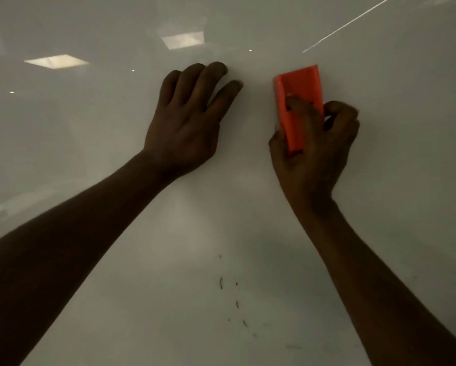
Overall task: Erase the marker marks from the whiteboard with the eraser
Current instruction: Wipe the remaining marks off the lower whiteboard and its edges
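The right hand (314, 151) wraps closed fingers around the near end of the orange eraser (299, 101), seemingly a light, stiff block best gripped by its sides, pressed on the whiteboard (406, 128), while the left hand (187, 122) lies flat, fingers spread, holding nothing.

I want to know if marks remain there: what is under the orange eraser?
The eraser, held by the right hand, lies against the whiteboard. The board under it is covered, so marks there cannot be seen. Small dark marks show lower down.
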